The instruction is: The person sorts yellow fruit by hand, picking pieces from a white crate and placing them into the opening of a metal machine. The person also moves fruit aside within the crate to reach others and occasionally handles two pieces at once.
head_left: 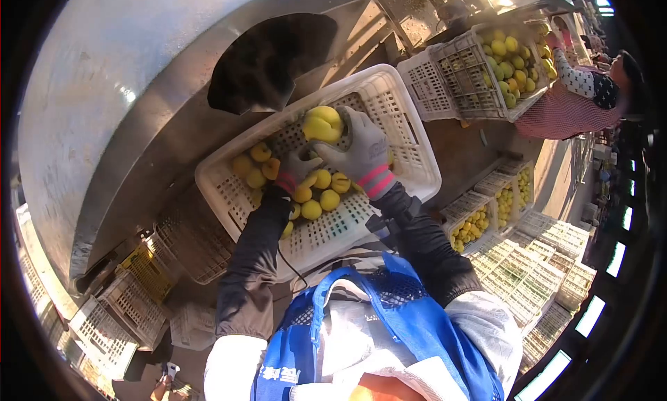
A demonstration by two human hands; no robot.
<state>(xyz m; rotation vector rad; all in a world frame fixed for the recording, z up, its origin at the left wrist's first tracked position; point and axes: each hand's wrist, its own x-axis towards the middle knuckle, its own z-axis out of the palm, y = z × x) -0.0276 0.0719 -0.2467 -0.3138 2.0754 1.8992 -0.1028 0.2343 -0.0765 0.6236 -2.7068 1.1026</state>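
Evidently I am mid-pick: my right hand [361, 154], in a grey glove with a pink-striped cuff, is closed around a yellow fruit [323, 123], possibly two pressed together, and holds it raised over the far end of the white crate [326, 231]. It sits on the side nearest the dark opening [271, 57] in the big metal drum [104, 95]. My left hand [295, 170] is down among the loose fruit [321, 193] heaped in the crate's middle. Its fingers are buried there, and I cannot tell whether they are curled on one or only resting. I judge the step to be picking fruit out of the crate by hand, with about a dozen left inside. The next move, as I see it, calls for a light squeeze so the fruit does not bruise, a path that clears the crate's rim, and a left hand that settles on one fruit rather than raking several. A co-worker [583, 99] stands well apart at a second crate [479, 88], and I would keep clear of that side.
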